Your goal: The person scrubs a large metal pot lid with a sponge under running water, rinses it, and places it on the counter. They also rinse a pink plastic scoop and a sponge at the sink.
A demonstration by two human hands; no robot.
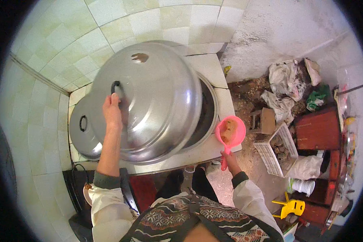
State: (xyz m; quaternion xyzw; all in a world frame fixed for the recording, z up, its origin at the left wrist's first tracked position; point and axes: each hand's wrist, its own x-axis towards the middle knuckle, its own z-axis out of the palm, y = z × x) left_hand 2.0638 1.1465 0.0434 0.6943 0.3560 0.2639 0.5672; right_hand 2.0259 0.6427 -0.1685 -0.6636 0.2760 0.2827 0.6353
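My left hand (112, 112) grips the black handle (116, 85) of a big domed metal lid (161, 97). The lid sits shifted to the left, and a dark strip of the wide round wok (205, 123) under it shows along its right side. What lies inside the wok is mostly hidden. Low on the right, my right hand (232, 163) is closed around the handle of a pink plastic dipper (241, 128). Some brown stuff (229, 132) lies in its bowl, beside the stove's right edge.
A smaller metal lid (81, 139) lies left of the big one on the tiled stove top (225, 105). Tiled walls close off the back and left. To the right stand a small wooden stool (266, 120), a white plastic crate (266, 155), a yellow chair (292, 207) and a reddish cabinet (316, 129).
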